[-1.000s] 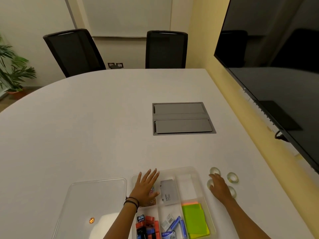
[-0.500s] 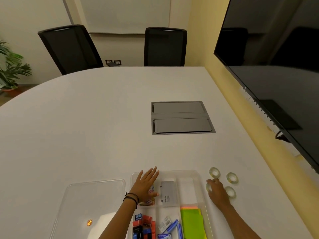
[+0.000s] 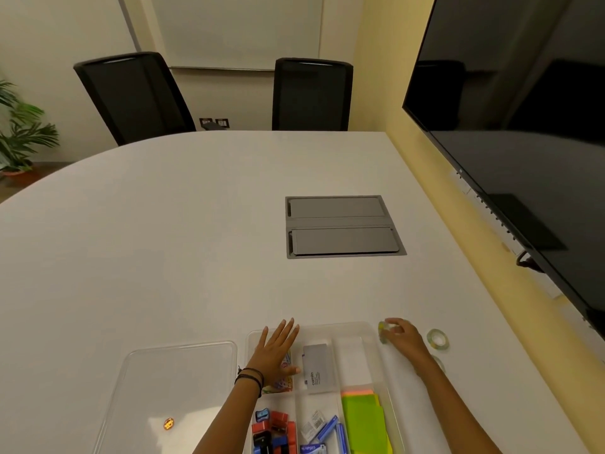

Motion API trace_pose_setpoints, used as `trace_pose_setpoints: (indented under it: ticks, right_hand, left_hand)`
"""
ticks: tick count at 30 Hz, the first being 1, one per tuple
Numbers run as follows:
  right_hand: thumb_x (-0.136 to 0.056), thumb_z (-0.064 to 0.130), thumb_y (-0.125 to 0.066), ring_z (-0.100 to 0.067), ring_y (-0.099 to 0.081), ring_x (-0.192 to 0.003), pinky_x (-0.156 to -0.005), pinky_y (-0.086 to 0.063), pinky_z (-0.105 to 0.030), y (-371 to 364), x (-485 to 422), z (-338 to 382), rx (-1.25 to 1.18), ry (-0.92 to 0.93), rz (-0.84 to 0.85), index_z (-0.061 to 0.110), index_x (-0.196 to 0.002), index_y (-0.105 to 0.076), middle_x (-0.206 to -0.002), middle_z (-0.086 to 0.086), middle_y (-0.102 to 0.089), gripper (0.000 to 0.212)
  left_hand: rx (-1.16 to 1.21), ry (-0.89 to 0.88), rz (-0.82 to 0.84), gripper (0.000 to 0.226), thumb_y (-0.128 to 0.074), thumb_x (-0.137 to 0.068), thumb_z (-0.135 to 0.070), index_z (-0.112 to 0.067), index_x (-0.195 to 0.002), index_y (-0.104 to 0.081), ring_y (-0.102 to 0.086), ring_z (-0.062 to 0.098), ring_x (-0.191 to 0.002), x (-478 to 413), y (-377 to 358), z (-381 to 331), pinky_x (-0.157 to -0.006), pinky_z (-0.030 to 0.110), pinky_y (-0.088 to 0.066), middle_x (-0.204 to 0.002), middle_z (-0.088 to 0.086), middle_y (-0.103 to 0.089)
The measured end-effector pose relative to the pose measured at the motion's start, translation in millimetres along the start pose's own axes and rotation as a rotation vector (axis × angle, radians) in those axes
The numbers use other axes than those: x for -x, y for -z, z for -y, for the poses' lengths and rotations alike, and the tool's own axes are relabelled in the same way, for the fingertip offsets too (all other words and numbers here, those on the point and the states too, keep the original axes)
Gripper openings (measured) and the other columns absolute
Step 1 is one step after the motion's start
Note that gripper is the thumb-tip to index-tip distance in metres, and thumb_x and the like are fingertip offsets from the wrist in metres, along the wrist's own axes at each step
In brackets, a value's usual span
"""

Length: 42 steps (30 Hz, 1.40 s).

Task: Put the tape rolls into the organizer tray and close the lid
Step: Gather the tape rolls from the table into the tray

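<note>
A clear organizer tray [image 3: 373, 329] with several compartments sits at the table's near edge. My left hand [image 3: 273, 353] lies flat and spread on its far-left compartment. My right hand [image 3: 401, 337] is just right of the tray's far corner, fingers closed around clear tape rolls [image 3: 383, 330] lifted off the table. Another tape roll [image 3: 437, 339] lies on the table right of that hand, and one more tape roll [image 3: 438, 361] peeks out behind my wrist. The clear lid [image 3: 176, 385] lies flat to the tray's left.
The tray holds a grey card box [image 3: 318, 368], green and orange sticky notes [image 3: 365, 421], red and blue sharpeners [image 3: 271, 427] and blue staple boxes [image 3: 327, 434]. A grey cable hatch [image 3: 342, 226] sits mid-table. A large black screen [image 3: 523, 126] hangs at right; two chairs stand beyond.
My right hand has closed on tape rolls and lifted them toward the tray's far right corner. Fewer rolls lie on the table. My left hand stays flat on the tray.
</note>
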State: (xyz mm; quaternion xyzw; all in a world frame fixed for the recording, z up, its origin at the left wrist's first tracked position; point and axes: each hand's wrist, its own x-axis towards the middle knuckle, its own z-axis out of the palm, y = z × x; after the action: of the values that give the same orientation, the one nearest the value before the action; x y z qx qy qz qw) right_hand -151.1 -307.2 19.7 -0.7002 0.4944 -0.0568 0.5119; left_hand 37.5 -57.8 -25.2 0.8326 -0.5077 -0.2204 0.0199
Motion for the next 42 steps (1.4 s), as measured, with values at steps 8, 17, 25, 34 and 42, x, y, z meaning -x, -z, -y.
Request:
trace_pose_setpoints:
  ticks: [8, 17, 25, 34, 42]
  right_hand:
    - [-0.089, 0.009, -0.06, -0.019, -0.058, -0.095, -0.071, -0.051, -0.027, -27.4, 16.6, 27.9, -0.214, 0.092, 0.247, 0.014, -0.117, -0.059, -0.097, -0.005, -0.06, 0.028]
    - [-0.083, 0.024, -0.065, -0.023, -0.059, -0.097, -0.078, -0.043, -0.023, -78.7, 12.9, -2.7, 0.37, 0.019, 0.223, 0.011, -0.117, -0.057, -0.105, -0.009, -0.062, 0.037]
    - [-0.084, 0.023, -0.063, -0.027, -0.059, -0.105, -0.075, -0.04, -0.022, -92.2, 6.8, -2.1, 0.428, 0.012, 0.139, 0.008, -0.116, -0.055, -0.118, -0.015, -0.061, 0.036]
    - [-0.09, 0.014, -0.055, -0.017, -0.057, -0.093, -0.081, -0.046, -0.027, -62.5, -0.1, 18.2, 0.305, 0.155, 0.268, 0.01, -0.114, -0.059, -0.103, -0.007, -0.06, 0.024]
    - [-0.095, 0.001, -0.041, -0.019, -0.065, -0.076, -0.063, -0.052, -0.025, -4.3, -14.9, 17.5, -0.037, 0.079, 0.196, 0.006, -0.108, -0.062, -0.096, -0.013, -0.067, 0.024]
  left_hand:
    - [-0.001, 0.026, 0.02, 0.091, -0.049, -0.087, -0.055, -0.019, -0.148, 0.009, 0.01, 0.027, -0.147, 0.9, 0.8, -2.8, -0.117, 0.048, 0.014, -0.158, 0.008, 0.018]
    - [-0.079, -0.002, -0.08, 0.097, -0.055, -0.081, -0.059, -0.017, -0.149, 0.001, 0.011, 0.021, -0.147, 2.1, -1.5, -2.4, -0.098, 0.033, 0.04, -0.145, 0.017, 0.023]
    - [-0.165, 0.169, -0.225, 0.142, -0.05, -0.044, -0.092, -0.011, -0.147, 0.004, 0.026, 0.028, -0.143, 1.9, 13.0, 0.7, -0.113, 0.046, 0.016, -0.12, -0.013, -0.067]
    - [-0.271, 0.144, -0.187, 0.111, -0.05, -0.044, -0.092, -0.018, -0.126, -0.039, 0.026, 0.027, -0.143, 5.0, 12.0, -2.7, -0.114, 0.046, 0.016, -0.121, -0.014, -0.066]
    - [-0.242, 0.203, -0.237, 0.131, -0.051, -0.046, -0.091, -0.016, -0.146, -0.011, 0.025, 0.027, -0.143, 3.0, 14.4, -2.4, -0.114, 0.046, 0.016, -0.122, -0.012, -0.066]
